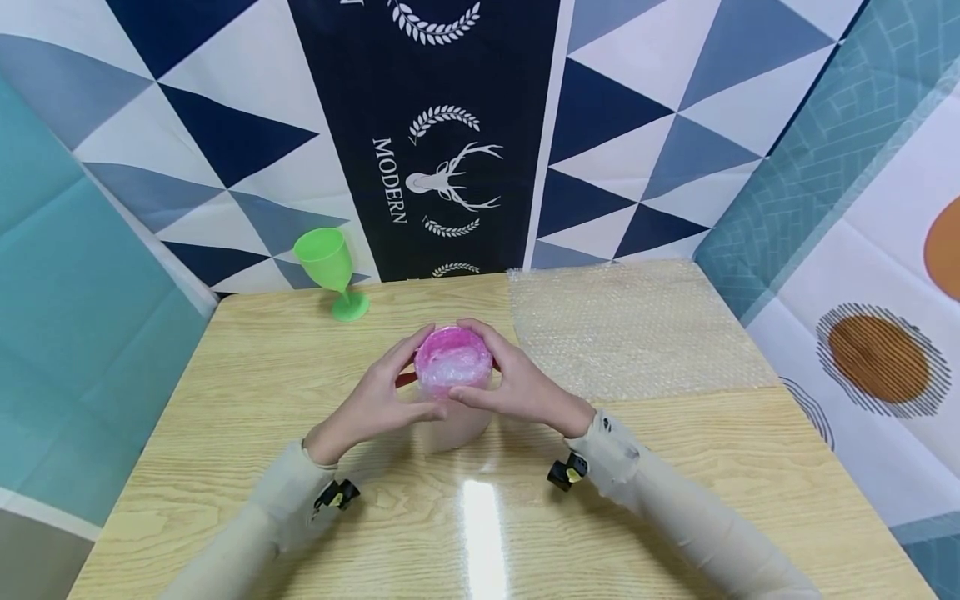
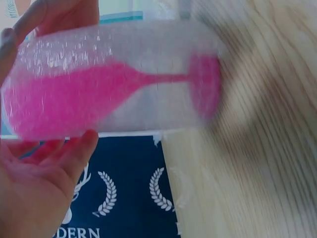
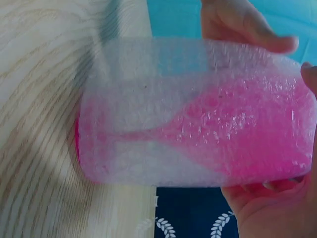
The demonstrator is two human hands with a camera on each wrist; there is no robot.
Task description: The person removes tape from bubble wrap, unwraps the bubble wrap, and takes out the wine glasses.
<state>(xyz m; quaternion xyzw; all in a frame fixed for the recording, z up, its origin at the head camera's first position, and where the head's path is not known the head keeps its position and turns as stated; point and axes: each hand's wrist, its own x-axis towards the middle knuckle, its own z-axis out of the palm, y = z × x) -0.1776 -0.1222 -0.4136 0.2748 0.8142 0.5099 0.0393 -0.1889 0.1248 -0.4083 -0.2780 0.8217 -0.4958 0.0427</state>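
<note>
Mid-table [image 1: 262, 375], inside edges [image 1: 420, 284] | left fingers [image 1: 408, 345], right fingers [image 1: 489, 336] hold wrapped pink goblet [image 2: 109, 89]

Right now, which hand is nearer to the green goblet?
Left: in the head view, the left hand is below and right of the green goblet; the right hand is farther right, across the wrapped pink goblet.

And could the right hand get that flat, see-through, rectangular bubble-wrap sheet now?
Probably, though the right hand would first have to let go of the pink, stemmed, bubble-wrapped goblet. The sheet lies nearby, with nothing seen in between.
</note>
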